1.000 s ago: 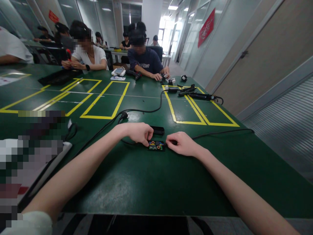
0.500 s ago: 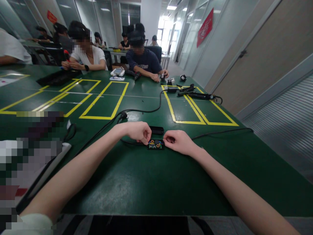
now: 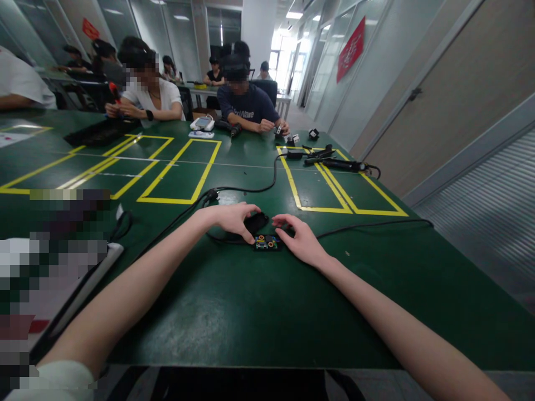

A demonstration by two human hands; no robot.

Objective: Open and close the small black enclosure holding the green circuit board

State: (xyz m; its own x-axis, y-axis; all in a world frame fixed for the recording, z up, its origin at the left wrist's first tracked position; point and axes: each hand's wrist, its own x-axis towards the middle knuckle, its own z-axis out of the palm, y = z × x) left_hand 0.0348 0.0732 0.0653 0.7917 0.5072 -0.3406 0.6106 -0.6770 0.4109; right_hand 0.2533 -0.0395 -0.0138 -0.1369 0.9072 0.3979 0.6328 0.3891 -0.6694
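Observation:
A small circuit board [image 3: 266,243] with copper coils sits in a black case on the green table, with a cable at each end. My left hand [image 3: 234,218] is at its left, thumb and fingers around a black case cover [image 3: 256,223], which stands askew just behind the board. How firmly the fingers press on the cover is partly hidden. My right hand [image 3: 297,236] is at the board's right end, fingers curved and apart, holding nothing that I can see. The right cable [image 3: 368,225] passes behind that hand.
A black cable [image 3: 246,191] with a plug [image 3: 212,195] crosses the table. Black tools [image 3: 340,162] lie at the far right by yellow tape outlines. Across the table, one person handles small black-and-white parts; another holds a red-tipped tool. A blurred stack stands at the left.
My left hand has gone from pinching at the board's left end to the cover, which has shifted left and turned. My right fingers have let go and spread.

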